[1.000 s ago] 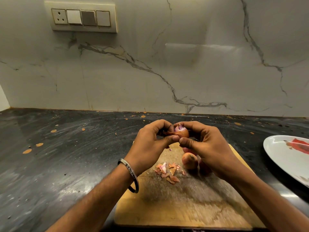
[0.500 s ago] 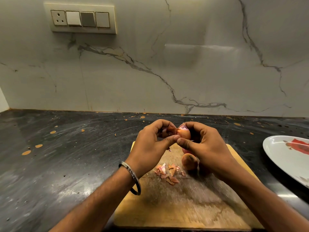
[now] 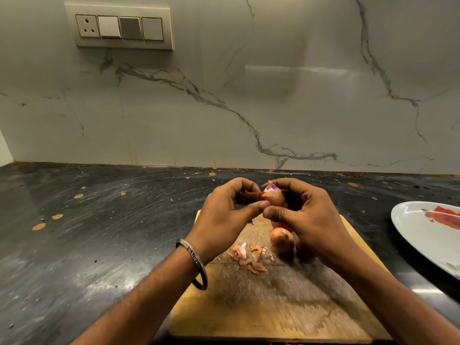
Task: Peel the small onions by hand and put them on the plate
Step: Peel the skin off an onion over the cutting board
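Both hands meet above the far end of a wooden cutting board (image 3: pixel 286 302). My right hand (image 3: pixel 306 215) grips a small onion (image 3: pixel 275 196) whose purple flesh shows at the top. My left hand (image 3: pixel 224 215) pinches a strip of brown skin (image 3: pixel 251 194) that stretches left from that onion. An unpeeled onion (image 3: pixel 282 240) lies on the board under my right hand, with more onions partly hidden beside it. Loose skin scraps (image 3: pixel 250 256) lie on the board. A white plate (image 3: pixel 420 235) with a red mark sits at the right edge.
The board lies on a dark stone counter (image 3: pixel 99 232) dotted with orange specks. A marble wall with a switch panel (image 3: pixel 119 27) rises behind. A metal bangle (image 3: pixel 193 260) circles my left wrist.
My left hand has drawn the brown skin leftward off the onion, so a longer strip now stretches out. More purple flesh shows. Both hands stay in the same place.
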Demonstrator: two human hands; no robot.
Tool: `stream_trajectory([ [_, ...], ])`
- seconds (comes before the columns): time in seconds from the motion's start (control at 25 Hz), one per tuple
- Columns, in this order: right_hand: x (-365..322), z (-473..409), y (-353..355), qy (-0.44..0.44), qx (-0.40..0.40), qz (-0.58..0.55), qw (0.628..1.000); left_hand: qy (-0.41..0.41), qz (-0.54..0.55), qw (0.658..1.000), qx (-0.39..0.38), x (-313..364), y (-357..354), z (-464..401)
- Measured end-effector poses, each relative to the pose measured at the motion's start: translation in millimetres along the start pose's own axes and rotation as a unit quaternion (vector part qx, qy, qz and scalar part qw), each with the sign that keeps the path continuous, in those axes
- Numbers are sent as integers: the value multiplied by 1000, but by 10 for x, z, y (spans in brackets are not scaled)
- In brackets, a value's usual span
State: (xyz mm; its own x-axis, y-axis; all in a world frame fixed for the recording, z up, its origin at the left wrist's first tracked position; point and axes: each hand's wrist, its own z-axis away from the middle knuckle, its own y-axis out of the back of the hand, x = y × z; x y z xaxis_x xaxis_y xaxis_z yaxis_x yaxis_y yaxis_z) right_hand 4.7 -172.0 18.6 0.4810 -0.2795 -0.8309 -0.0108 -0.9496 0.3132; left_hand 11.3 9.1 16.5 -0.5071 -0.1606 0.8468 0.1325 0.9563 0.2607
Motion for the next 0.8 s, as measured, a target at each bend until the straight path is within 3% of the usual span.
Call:
stream_trajectory([
  [0.24,34,-16,4,5,-3,36,999,26,8,999,-27,-38,-23,-8],
  [0.44,56,-37,22,-36,-44,-35,998,62,42,997,18,-59,67,-48],
  [0.8,-3,-33,16,-60,-68,-70,993,8,-2,999,30,-5,88,-43],
])
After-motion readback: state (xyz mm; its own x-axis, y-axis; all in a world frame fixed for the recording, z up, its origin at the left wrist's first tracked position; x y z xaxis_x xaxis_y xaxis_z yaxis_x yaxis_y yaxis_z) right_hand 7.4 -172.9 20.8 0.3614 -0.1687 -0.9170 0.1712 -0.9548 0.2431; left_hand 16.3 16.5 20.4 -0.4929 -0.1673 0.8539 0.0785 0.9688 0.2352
